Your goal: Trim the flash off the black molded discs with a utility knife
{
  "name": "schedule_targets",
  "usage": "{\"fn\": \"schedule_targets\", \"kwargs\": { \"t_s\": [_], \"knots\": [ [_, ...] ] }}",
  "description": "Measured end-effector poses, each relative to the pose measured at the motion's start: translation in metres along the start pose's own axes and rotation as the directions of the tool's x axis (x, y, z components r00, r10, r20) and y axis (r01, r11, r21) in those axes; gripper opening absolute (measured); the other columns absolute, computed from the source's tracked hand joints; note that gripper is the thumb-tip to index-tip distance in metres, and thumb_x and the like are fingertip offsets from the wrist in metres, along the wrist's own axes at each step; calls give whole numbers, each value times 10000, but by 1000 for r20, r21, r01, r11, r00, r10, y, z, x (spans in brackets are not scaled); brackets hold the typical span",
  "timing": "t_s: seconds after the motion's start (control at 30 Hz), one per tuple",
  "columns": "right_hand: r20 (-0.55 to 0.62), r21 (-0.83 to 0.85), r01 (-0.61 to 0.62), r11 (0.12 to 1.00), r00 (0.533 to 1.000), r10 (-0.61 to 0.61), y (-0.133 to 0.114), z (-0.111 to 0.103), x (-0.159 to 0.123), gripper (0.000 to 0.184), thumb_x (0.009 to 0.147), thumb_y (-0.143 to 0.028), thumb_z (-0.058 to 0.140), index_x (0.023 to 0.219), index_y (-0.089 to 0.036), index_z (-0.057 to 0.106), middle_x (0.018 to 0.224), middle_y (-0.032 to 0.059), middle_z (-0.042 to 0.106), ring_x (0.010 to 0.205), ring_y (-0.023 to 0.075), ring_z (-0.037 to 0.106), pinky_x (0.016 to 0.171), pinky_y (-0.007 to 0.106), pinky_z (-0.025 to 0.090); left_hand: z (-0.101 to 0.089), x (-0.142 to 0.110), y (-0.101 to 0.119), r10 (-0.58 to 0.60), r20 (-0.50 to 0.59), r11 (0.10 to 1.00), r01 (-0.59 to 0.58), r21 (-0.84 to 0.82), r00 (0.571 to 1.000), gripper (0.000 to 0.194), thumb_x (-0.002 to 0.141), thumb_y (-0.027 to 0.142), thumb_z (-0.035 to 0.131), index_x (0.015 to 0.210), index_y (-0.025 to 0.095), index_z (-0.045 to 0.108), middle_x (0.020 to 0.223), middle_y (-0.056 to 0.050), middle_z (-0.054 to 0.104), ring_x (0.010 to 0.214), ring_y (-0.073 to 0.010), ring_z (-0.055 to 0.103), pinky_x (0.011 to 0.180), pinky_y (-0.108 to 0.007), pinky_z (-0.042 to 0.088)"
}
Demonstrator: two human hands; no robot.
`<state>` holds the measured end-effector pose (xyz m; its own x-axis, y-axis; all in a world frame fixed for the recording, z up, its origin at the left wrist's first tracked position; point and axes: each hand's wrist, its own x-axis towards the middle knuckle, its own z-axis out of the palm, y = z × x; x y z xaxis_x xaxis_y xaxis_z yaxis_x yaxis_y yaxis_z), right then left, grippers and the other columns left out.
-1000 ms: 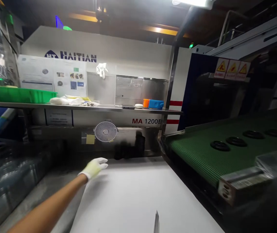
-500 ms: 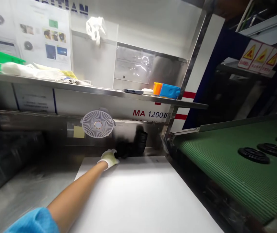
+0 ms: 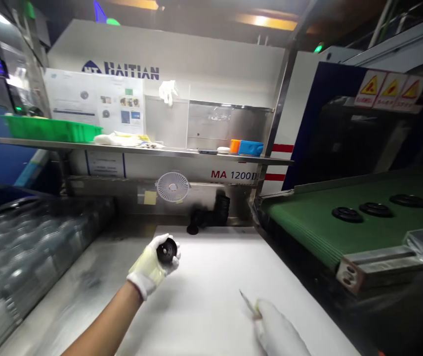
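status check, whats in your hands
Left hand: gripping black round plastic part. Right hand: holding thin blade over white board. Black parts on green conveyor belt, right.

A green plastic crate (image 3: 51,130) sits on a steel shelf (image 3: 182,154), a heap of white cloth (image 3: 117,140) just beside it, and further along an orange cup (image 3: 234,146) touches a blue box (image 3: 250,148). A white glove (image 3: 167,92) hangs above, a small white fan (image 3: 172,187) sits below, and three warning signs (image 3: 391,88) show at right

White worktable (image 3: 211,287): black part (image 3: 207,217) at far edge; steel shelf (image 3: 141,150): green crate (image 3: 52,129), blue case (image 3: 250,148).
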<state>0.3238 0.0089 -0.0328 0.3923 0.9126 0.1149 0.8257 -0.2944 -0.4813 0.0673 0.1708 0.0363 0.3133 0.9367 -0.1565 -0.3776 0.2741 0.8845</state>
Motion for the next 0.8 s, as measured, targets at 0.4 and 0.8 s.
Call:
{"fn": "schedule_targets", "kwargs": {
  "t_s": [0.4,0.8],
  "knots": [
    [181,536,373,757,826,-535,-149,20,-88,345,908,-438,348,731,-213,540,666,-15,555,619,148,529,573,240,411,-51,-157,-30,-131,-116,811,40,-584,985,171,720,176,645,885,172,598,778,-30,595,685,-152,595,662,-321,516],
    [11,91,462,882,886,-464,-151,55,-53,270,917,-309,334,901,-253,597,761,-8,674,632,158,606,555,225,399,-20,-94,-52,-126,-113,758,22,-652,986,90,732,132,626,822,138,620,632,-27,580,571,-124,578,576,-243,519]
  ]
}}
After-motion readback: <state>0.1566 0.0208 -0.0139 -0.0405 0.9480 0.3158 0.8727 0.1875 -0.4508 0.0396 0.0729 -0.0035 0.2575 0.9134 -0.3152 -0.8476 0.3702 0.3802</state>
